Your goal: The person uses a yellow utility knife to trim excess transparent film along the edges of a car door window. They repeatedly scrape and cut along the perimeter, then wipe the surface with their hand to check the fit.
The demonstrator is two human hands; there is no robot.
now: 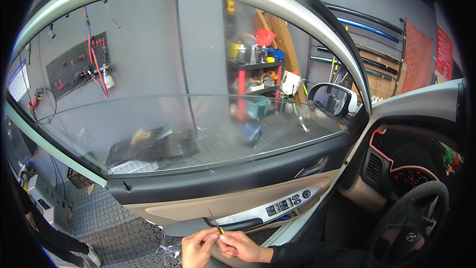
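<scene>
Close together at the bottom centre, my left hand [197,248] and my right hand [244,247] are both closed in a pinch, their fingertips nearly touching. Between them is a slim tool [221,231] with a yellow part and a thin dark point slanting up to the left; its exact kind is too small to tell. Just beyond my hands lies the dark armrest [186,229] of an opened car door [173,192]. On the door's silver panel is a set of window switches [283,205]. The window glass [144,134] stands partly lowered, its top edge showing across the opening.
The steering wheel [414,218] and dashboard [369,193] are at the right. A side mirror [331,100] sits at the door's front corner. Beyond the glass are a shelf [258,63] with bottles and a pegboard [74,64]. At lower left, another person's dark-clothed legs [54,238] stand beside a grey machine [49,201].
</scene>
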